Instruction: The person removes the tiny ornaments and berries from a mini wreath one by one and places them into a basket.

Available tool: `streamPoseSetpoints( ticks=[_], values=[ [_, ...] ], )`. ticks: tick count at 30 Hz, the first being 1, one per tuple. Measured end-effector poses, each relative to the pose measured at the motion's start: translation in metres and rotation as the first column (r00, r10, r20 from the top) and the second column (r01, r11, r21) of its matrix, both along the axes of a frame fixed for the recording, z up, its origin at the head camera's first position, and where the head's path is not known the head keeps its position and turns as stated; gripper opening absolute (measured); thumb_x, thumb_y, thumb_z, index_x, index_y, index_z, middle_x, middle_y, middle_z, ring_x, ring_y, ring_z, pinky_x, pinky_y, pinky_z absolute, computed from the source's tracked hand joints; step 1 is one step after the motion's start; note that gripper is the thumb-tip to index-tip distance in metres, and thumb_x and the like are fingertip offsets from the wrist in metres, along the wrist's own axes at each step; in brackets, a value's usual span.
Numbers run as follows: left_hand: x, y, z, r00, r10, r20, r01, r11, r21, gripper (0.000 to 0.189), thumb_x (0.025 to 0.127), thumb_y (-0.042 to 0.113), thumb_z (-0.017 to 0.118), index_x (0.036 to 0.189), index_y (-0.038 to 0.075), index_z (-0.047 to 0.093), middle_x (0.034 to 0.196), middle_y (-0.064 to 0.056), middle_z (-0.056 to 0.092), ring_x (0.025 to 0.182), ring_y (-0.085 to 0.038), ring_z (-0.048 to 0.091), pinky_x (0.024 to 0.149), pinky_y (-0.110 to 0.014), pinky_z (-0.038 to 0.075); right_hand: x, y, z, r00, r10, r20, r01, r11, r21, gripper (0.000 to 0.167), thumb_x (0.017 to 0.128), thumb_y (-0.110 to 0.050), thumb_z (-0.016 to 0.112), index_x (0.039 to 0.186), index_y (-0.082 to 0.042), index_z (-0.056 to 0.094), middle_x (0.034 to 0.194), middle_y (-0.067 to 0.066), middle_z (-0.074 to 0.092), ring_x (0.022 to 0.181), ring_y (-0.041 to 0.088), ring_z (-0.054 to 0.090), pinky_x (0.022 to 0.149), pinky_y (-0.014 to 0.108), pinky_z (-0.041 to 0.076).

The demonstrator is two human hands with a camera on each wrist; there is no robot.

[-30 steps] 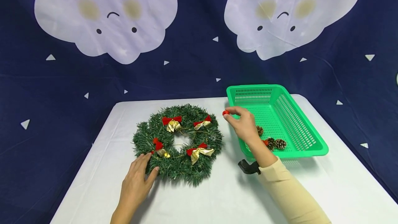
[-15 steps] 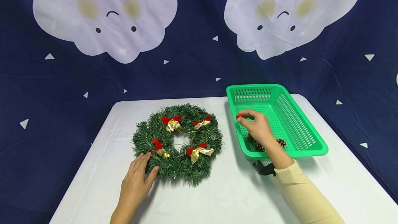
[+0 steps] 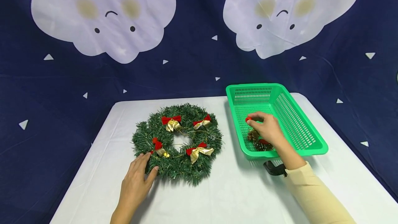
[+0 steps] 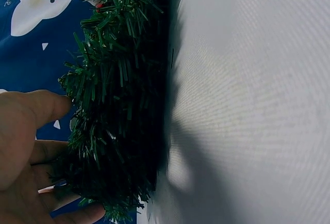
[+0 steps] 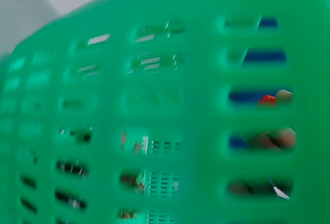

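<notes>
A green wreath (image 3: 214,132) with several red-and-gold bows lies flat on the white table. My left hand (image 3: 135,180) rests at its near left edge, fingertips on the greenery beside a bow (image 3: 159,146). In the left wrist view, the thumb and loosely spread fingers touch the bristly wreath side (image 4: 116,100). My right hand (image 3: 268,128) is over the green basket (image 3: 306,120), pinching a small red ball-like piece (image 3: 247,119) between thumb and fingertips. Through a basket slot, the right wrist view shows that red piece (image 5: 267,99); the basket wall hides most of the hand.
Pine cones (image 3: 253,135) and a dark red piece (image 3: 263,141) lie in the near end of the basket, partly under the right hand. A black wrist device (image 3: 273,168) sticks out beneath the right wrist. A dark blue cloth (image 3: 192,75) hangs behind the table.
My right hand has moved right, from the basket's left rim to over its inside, still pinching the red piece. The left hand and wreath have stayed in place.
</notes>
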State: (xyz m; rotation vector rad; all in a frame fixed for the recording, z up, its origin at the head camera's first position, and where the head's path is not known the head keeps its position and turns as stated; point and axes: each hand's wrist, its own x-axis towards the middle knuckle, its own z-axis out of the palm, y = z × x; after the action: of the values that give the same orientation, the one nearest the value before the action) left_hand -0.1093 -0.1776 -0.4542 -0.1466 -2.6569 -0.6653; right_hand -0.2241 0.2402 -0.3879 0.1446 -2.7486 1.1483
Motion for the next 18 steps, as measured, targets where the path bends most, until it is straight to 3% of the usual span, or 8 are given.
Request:
streamPoseSetpoints(
  ticks=[12, 18],
  values=[
    [0.0, 0.0, 0.0, 1.0, -0.001, -0.013, 0.001, 1.0, -0.005, 0.055, 0.087, 0.029, 0.066, 0.132, 0.001, 0.052, 0.132, -0.019, 0.057, 0.126, -0.034, 0.047, 0.091, -0.057, 0.048, 0.001, 0.024, -0.005, 0.997, -0.012, 0.072, 0.007, 0.998, 0.069, 0.033, 0.091, -0.031, 0.061, 0.115, -0.008, 0.066, 0.109, 0.018, 0.069, 0.105, 0.036, 0.061, 0.075, 0.04, 0.051],
    [0.0, 0.0, 0.0, 1.0, -0.002, -0.013, 0.002, 1.0, -0.004, 0.055, 0.087, 0.029, 0.066, 0.132, 0.001, 0.052, 0.132, -0.019, 0.057, 0.126, -0.034, 0.048, 0.091, -0.057, 0.048, 0.003, 0.034, -0.007, 0.995, -0.016, 0.101, 0.006, 0.995, 0.102, 0.033, 0.091, -0.029, 0.061, 0.116, -0.008, 0.065, 0.112, 0.018, 0.068, 0.104, 0.036, 0.061, 0.074, 0.04, 0.051]
  ],
)
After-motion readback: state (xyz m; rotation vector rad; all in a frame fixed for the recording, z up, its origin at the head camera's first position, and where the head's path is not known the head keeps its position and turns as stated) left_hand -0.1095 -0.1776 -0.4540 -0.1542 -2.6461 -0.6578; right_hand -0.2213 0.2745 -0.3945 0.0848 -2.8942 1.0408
